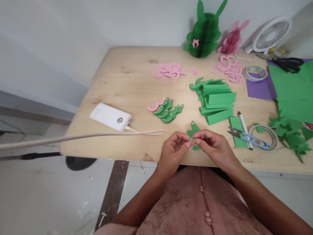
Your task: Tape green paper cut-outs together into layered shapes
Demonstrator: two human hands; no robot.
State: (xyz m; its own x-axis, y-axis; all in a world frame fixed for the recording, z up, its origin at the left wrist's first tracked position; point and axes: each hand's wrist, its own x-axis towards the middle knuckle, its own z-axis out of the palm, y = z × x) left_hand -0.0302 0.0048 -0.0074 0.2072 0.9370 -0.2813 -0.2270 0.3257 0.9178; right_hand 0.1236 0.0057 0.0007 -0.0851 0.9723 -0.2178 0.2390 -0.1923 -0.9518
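A small green cut-paper shape (193, 132) is pinched at the near edge of the pale wooden table (127, 88) by the fingertips of the left hand (174, 150) and right hand (212, 146), both closed on it. Blue-handled thread snips (246, 136) lie just to the right.

Green paper sheet (293, 89) cut off at right edge; green cutout (193, 132) partly hidden behind fingertips of both hands; pinched bit too small to tell.

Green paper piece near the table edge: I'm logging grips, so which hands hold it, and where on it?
Both: the left hand and right hand pinch the green paper cutout at its lower part with their fingertips; its top sticks up free.
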